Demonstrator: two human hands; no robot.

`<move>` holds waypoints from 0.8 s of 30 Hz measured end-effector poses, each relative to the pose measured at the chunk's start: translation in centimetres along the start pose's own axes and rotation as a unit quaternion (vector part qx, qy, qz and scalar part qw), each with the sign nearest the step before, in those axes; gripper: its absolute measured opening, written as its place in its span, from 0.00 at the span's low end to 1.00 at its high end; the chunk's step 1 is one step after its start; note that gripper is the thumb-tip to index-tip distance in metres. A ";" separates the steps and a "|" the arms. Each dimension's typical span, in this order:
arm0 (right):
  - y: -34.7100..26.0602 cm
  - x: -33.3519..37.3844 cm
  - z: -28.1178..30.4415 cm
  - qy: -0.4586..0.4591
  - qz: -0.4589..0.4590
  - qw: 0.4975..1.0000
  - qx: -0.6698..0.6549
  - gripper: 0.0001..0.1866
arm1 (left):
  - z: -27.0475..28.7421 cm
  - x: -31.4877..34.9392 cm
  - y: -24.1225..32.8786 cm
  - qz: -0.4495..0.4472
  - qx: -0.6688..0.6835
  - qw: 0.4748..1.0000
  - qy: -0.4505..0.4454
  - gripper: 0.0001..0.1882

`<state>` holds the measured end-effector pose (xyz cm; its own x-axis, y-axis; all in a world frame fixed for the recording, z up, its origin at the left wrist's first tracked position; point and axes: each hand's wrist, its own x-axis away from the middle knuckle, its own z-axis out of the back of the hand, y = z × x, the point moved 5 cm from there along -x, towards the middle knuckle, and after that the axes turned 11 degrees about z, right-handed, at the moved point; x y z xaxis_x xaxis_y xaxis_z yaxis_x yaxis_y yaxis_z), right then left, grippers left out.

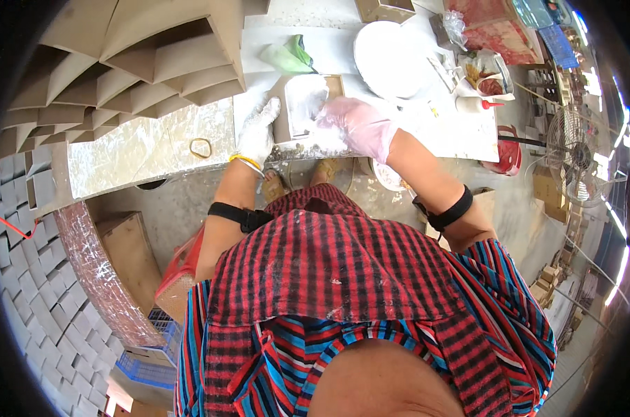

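Shallow box (280,125) near the worktop's (155,132) front edge, white piece (305,97) inside | white-gloved left hand (257,131) at box's left side | pink-gloved right hand (357,125) at its right | either grip, open or closed: cannot tell from above

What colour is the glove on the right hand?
The glove is pink, best in the head view.

Left hand (259,136) white-gloved, yellow band (246,162) at wrist. Right hand (360,129) pink-gloved, thin, translucent. Black armbands (229,213) on both arms. Red-black checked apron (336,267), pale specks. Blue-red-black-white striped shirt (513,299).
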<state>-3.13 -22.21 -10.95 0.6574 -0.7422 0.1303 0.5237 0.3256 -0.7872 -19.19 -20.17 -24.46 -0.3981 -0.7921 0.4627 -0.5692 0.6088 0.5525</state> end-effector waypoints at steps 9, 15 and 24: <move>-1.5 3.1 -0.7 0.028 0.092 0.982 0.161 0.12 | -1.2 0.0 0.3 0.028 0.013 0.999 -0.025 0.27; -3.6 0.6 3.3 0.168 0.088 0.957 0.218 0.14 | -1.0 0.9 0.7 -0.008 0.013 1.000 -0.020 0.24; 6.1 -2.8 4.1 0.224 -0.065 0.972 -0.010 0.12 | -1.3 0.4 0.9 -0.017 -0.033 0.998 -0.050 0.25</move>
<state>0.49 -15.75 -13.68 0.2818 -0.9585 -0.0423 0.5726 0.2034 -0.7942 -18.88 -19.92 -22.86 -0.4500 -0.8113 0.3733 -0.5362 0.5797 0.6135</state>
